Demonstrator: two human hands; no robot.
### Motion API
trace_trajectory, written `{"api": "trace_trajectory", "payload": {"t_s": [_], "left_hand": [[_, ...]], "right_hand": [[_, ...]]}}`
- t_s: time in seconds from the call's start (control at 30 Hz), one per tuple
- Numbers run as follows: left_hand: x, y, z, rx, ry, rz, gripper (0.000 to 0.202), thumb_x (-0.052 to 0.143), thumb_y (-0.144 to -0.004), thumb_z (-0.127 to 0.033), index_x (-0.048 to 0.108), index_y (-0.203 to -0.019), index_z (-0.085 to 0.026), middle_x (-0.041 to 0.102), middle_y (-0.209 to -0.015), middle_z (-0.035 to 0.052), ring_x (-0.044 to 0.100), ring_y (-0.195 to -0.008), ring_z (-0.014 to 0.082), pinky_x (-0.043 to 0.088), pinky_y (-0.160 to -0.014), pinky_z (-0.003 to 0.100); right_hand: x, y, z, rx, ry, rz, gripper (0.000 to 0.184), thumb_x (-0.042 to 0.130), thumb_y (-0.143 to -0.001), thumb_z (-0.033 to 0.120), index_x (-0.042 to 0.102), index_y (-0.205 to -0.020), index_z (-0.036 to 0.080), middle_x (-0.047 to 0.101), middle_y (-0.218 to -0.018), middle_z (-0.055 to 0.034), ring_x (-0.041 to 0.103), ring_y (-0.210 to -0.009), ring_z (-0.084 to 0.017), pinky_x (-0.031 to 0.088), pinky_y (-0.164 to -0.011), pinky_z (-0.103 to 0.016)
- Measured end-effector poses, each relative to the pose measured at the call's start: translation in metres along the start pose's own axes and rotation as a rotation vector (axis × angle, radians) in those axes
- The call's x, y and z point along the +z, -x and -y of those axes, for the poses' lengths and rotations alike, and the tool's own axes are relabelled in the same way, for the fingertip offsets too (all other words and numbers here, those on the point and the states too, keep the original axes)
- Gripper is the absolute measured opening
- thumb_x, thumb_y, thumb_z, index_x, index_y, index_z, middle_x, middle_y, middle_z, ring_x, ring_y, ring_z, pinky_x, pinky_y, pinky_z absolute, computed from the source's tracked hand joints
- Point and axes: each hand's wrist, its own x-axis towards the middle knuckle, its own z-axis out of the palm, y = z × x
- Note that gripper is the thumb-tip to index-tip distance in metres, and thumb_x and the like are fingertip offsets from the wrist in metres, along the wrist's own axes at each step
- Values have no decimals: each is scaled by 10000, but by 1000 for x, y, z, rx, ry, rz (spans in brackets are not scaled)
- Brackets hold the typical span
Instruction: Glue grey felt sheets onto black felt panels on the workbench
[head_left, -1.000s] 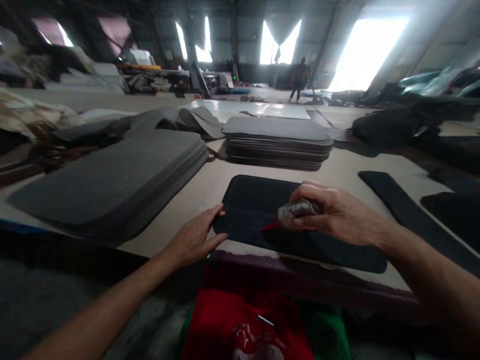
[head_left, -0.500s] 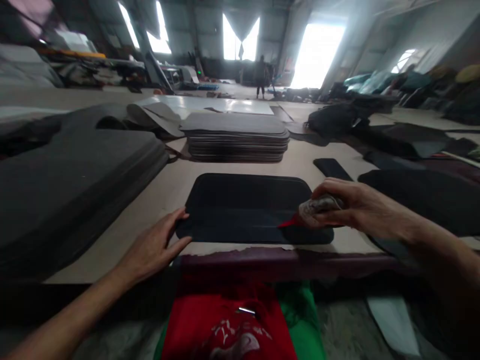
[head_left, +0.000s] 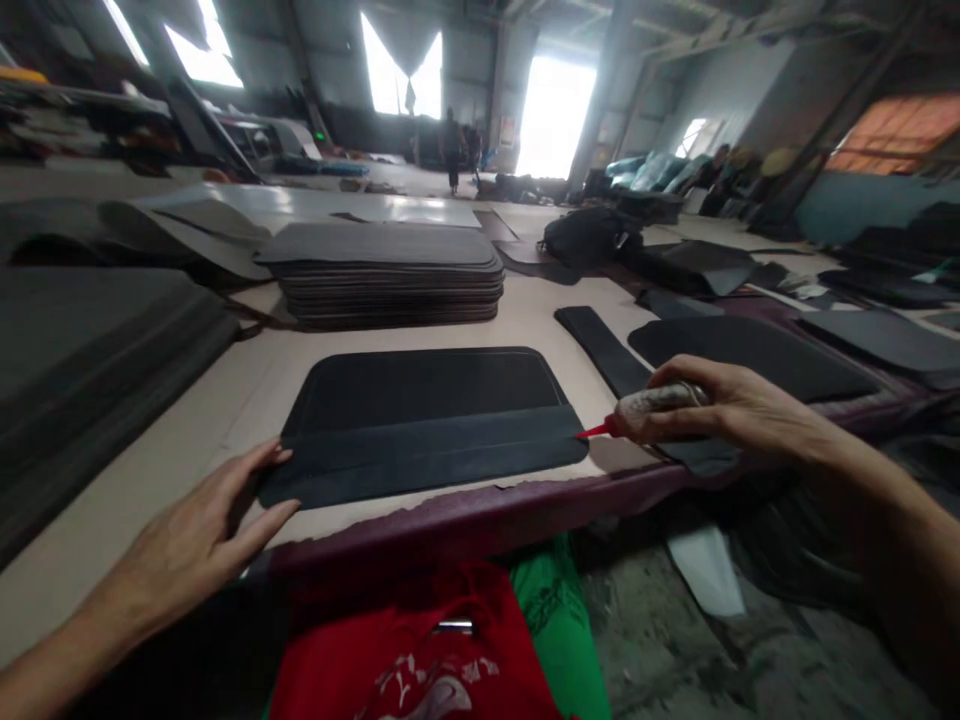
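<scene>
Watching remotely, I see the black panel (head_left: 424,428) flat on the tabletop (head_left: 540,306), near mid-frame. The left hand (head_left: 196,522), spread, rests at its left end; the right hand (head_left: 739,408) clamps a bottle (head_left: 649,403) (red nozzle (head_left: 603,428) at the panel's right end).

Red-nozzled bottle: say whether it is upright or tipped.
Tipped: the bottle lies nearly sideways in the right hand, its red nozzle angled down at the right end of the dark panel.
</scene>
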Motion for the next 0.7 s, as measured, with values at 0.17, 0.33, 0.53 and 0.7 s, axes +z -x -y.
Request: {"api": "trace_trajectory", "payload": {"t_s": [0.17, 0.33, 0.53, 0.7], "left_hand": [[0, 0, -2, -23, -17, -5, 714, 428, -871, -694, 374, -1459, -294, 580, -1417, 28, 600, -1239, 270, 474, -1064, 426], [2, 1, 0, -25, -5, -25, 703, 416, -874, -705, 389, -1446, -297, 584, -1413, 19, 593, -1253, 252, 452, -1098, 423], [3, 1, 2, 3, -24, -22, 672, 420, -886, -685, 400, -1438, -302, 599, -1395, 15, 603, -1245, 245, 458, -1098, 433], [9, 2, 11, 52, -41, -86, 599, 427, -904, -666, 394, -1431, -382, 596, -1407, -27, 634, -1212, 243, 488, -1079, 450]], "right_hand": [[-3, 0, -17, 43, -36, -22, 546, 827, -614, 564, 677, -1002, 210, 709, -889, -34, 652, -825, -262, 486, -673, -316], [3, 2, -23, 43, -121, -2, 551, 844, -621, 532, 660, -1032, 213, 702, -881, -32, 650, -782, -245, 490, -651, -309], [25, -4, -32, 57, -479, -89, 545, 889, -602, 404, 670, -1066, 220, 695, -830, -16, 644, -688, -208, 488, -574, -279], [65, -36, -34, 138, -1160, -327, 387, 736, -758, 314, 667, -1117, 188, 719, -881, -67, 665, -682, -194, 532, -522, -257]]}}
